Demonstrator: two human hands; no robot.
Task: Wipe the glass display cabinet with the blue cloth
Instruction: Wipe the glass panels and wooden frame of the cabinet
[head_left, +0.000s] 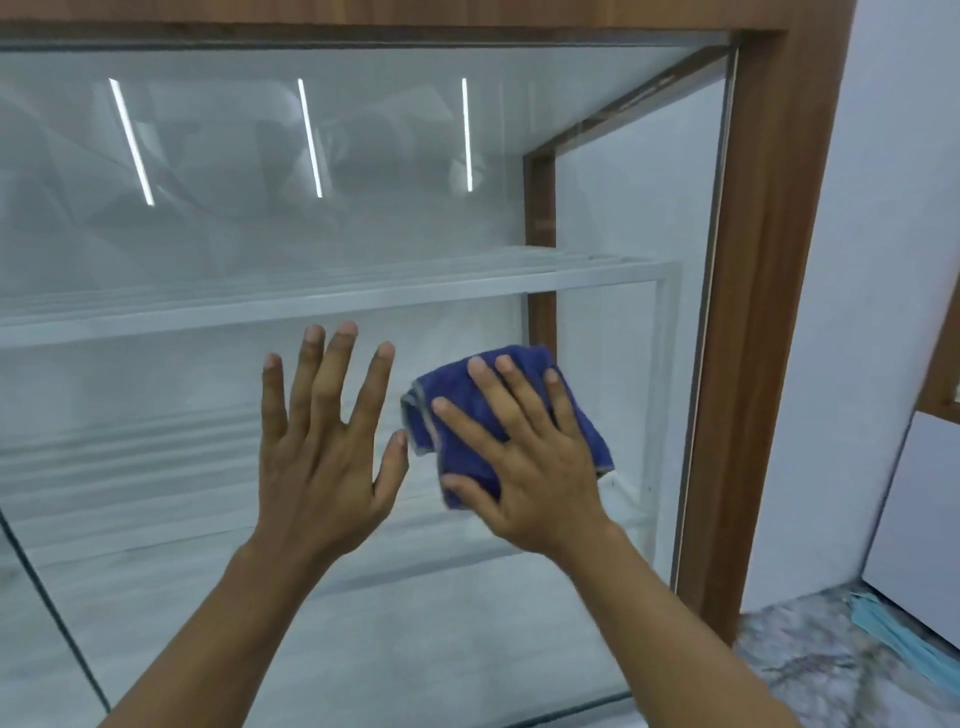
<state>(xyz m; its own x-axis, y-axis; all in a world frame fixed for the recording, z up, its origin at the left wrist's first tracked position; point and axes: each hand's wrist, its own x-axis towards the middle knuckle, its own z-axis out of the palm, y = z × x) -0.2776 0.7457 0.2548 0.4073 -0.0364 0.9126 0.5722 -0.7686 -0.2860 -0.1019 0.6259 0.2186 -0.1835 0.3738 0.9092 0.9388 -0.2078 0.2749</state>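
Observation:
The glass display cabinet (322, 156) fills most of the head view, with a brown wooden frame (748, 312) along its right side and white shelves behind the pane. A folded blue cloth (441, 415) lies flat against the glass, low and right of centre. My right hand (524, 457) presses on the cloth with straight, spread fingers. My left hand (322, 447) is flat against the bare glass just left of the cloth, fingers spread, holding nothing.
A white wall (857, 260) stands right of the wooden frame. The speckled marble floor (810, 665) shows at the bottom right, with a light blue object (893, 639) lying on it beside a white panel (924, 519).

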